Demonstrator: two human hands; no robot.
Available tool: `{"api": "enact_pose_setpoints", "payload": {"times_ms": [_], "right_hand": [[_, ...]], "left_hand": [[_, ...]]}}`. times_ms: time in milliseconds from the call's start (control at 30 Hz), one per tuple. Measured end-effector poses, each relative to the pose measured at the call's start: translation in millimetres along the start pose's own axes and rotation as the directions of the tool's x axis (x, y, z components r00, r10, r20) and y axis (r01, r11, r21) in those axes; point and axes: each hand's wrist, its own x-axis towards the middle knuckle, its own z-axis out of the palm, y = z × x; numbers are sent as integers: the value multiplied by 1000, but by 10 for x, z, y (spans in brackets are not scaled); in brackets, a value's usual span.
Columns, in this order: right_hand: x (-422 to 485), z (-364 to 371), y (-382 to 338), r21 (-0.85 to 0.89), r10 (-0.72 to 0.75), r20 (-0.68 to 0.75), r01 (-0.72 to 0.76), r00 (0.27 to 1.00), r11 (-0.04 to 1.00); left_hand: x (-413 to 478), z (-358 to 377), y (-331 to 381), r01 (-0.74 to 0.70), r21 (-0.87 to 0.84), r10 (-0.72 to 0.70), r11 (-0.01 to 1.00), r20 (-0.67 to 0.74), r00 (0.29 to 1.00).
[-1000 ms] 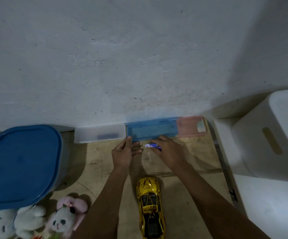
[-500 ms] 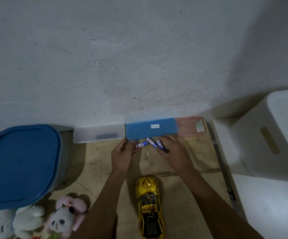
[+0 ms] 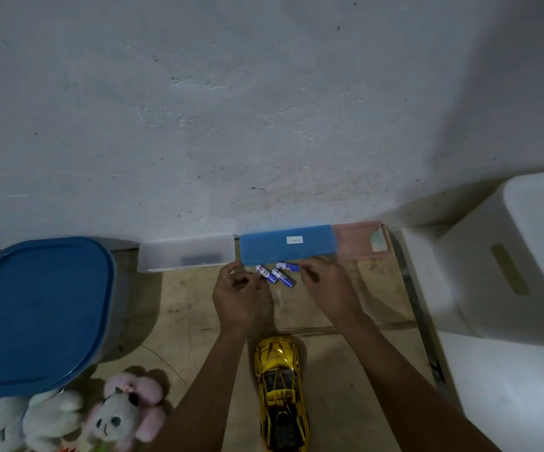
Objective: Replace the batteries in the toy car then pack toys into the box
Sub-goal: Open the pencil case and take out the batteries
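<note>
Three blue batteries (image 3: 279, 274) lie on the wooden surface just in front of a shut blue case (image 3: 287, 244) that stands against the wall. My left hand (image 3: 238, 295) hovers at their left end with its fingers loosely curled and apart, holding nothing. My right hand (image 3: 326, 288) is at their right, its fingertips pinching the end of the farthest battery (image 3: 286, 265). The gold toy car (image 3: 280, 393) sits between my forearms, nose toward the batteries. A box with a blue lid (image 3: 39, 314) stands at the left, lid on.
A clear case (image 3: 186, 256) and a pink case (image 3: 358, 239) flank the blue one along the wall. Two plush toys, a white one (image 3: 32, 419) and a pink-eared panda (image 3: 124, 409), lie at the bottom left. A white stool-like block (image 3: 508, 256) fills the right side.
The blue case went from tilted in my hands to lying shut against the wall. Batteries now lie on the surface, and both hands have drawn slightly back around them.
</note>
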Motion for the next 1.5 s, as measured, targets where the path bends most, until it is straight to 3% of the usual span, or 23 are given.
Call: {"api": "enact_pose_setpoints", "payload": {"times_ms": [133, 300, 500, 667, 767, 1100, 1367, 1500], "right_hand": [[-34, -48, 5, -278, -224, -223, 158, 949, 948], [136, -76, 59, -455, -298, -92, 226, 950, 862], [193, -83, -43, -455, -274, -53, 221, 960, 863], [248, -146, -90, -444, -261, 21, 243, 965, 863], [357, -233, -36, -364, -246, 150, 285, 958, 887], [470, -332, -35, -274, -177, 272, 252, 946, 928], [473, -522, 68, -375, -187, 395, 344, 900, 861], [476, -570, 90, -425, -200, 374, 359, 906, 831]], "left_hand": [[-28, 11, 49, 25, -16, -25, 1000, -7, 1000], [-48, 20, 61, 90, -41, -91, 995, -18, 996], [6, 86, 20, 117, -51, -118, 992, -17, 993], [37, 128, -67, 234, -101, -229, 967, 56, 972], [-19, 195, -24, 350, -131, -332, 928, 139, 933], [-118, 386, 217, 615, -257, -522, 745, 348, 778], [-84, 294, 148, 496, -78, -444, 865, 341, 828], [-95, 325, 183, 477, -57, -429, 877, 357, 830]]}}
